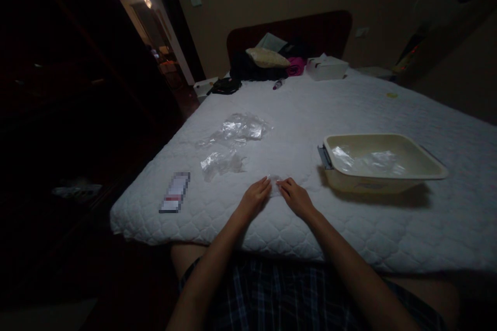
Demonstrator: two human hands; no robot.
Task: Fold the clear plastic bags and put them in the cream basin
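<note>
Near the front of the bed, my left hand [256, 195] and my right hand [295, 197] face each other with fingers closed. Between them lies a small clear plastic bag [275, 189], pinched at its two sides; my fingers partly cover it. Just beyond my left hand rests a crumpled clear plastic bag [222, 163]. Farther back is a larger heap of clear plastic bags [243, 128]. To the right of my right hand stands a cream plastic bin [368, 183] with grey handle clips, and more clear plastic shows inside it.
A white quilted mattress cover [361, 232] spreads under everything. At the left edge lies a blurred-out phone-like object [174, 192]. Toward the headboard [306, 25] are a cushion [267, 57], a white box [326, 68], a dark bag [227, 86] and a small bottle [278, 84].
</note>
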